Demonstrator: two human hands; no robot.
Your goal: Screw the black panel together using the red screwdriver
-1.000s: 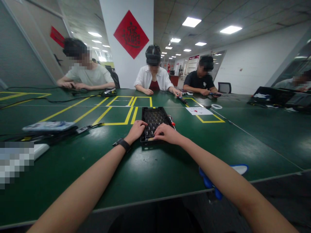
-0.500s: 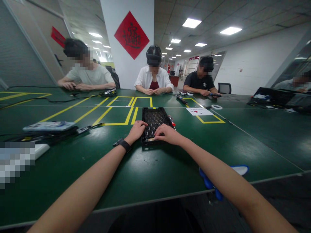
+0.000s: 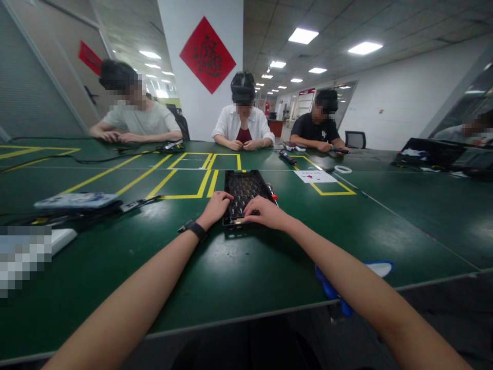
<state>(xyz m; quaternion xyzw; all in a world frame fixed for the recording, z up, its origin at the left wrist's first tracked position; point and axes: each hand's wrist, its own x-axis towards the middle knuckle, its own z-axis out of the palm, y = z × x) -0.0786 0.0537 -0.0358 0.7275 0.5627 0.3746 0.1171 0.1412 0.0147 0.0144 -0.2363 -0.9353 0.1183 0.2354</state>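
A shallow black tray (image 3: 234,227) lies on the green table in front of me, with rows of small shiny pieces (image 3: 246,189) inside that are too small to name. My left hand (image 3: 216,208) holds the tray's left edge, its fingers curled over the rim. Over the near right corner is my right hand (image 3: 266,213), fingers bent and pressed together; whatever they pinch is hidden. Just beside those fingertips, a small pale brass-coloured piece (image 3: 239,221) shows at the tray's near end. A red-ended tool (image 3: 274,197) lies against the tray's right side, partly covered by my hand.
Yellow tape lines mark the green table (image 3: 215,272). To the left lie a light-blue case (image 3: 75,200), cables and a white object (image 3: 63,239). A paper sheet (image 3: 315,177) and a tape roll (image 3: 342,169) lie right. Blue-edged item (image 3: 325,282) sits under my right forearm. Several people sit opposite.
Both hands stay at the tray in nearly the same pose. The whole view has shifted very slightly.
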